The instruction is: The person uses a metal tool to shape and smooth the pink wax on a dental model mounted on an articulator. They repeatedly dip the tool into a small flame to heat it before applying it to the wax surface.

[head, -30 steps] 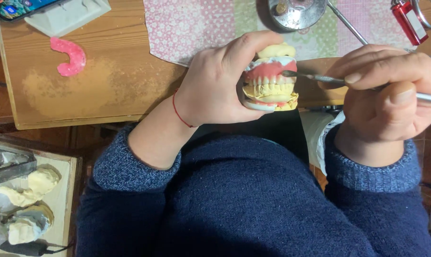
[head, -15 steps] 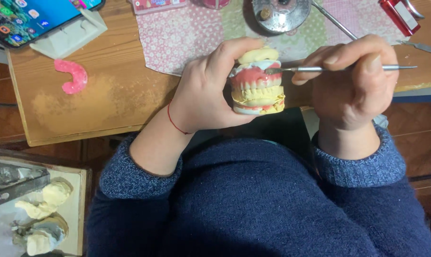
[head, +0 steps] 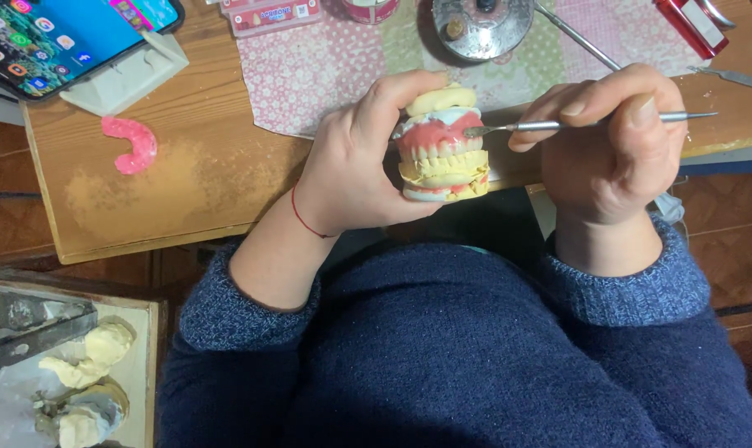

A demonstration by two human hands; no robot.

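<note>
My left hand (head: 363, 162) grips a dental model (head: 442, 149): pink wax gums with teeth set between yellowish plaster casts, held above the wooden table's front edge. In my right hand (head: 612, 149) is a thin metal carving tool (head: 592, 123), held like a pen. Its flat tip touches the pink wax at the model's upper right side. A red thread circles my left wrist. Both forearms wear dark blue knitted sleeves.
On the wooden board (head: 185, 191) lies a pink wax arch (head: 129, 143); a phone (head: 61, 37) leans on a white stand at the back left. A metal dish (head: 481, 25) sits on a patterned cloth (head: 326, 75). A tray with plaster casts (head: 85, 373) stands lower left.
Both hands and the model have shifted slightly as the view moved down and right. The tool tip has stayed against the pink wax.
</note>
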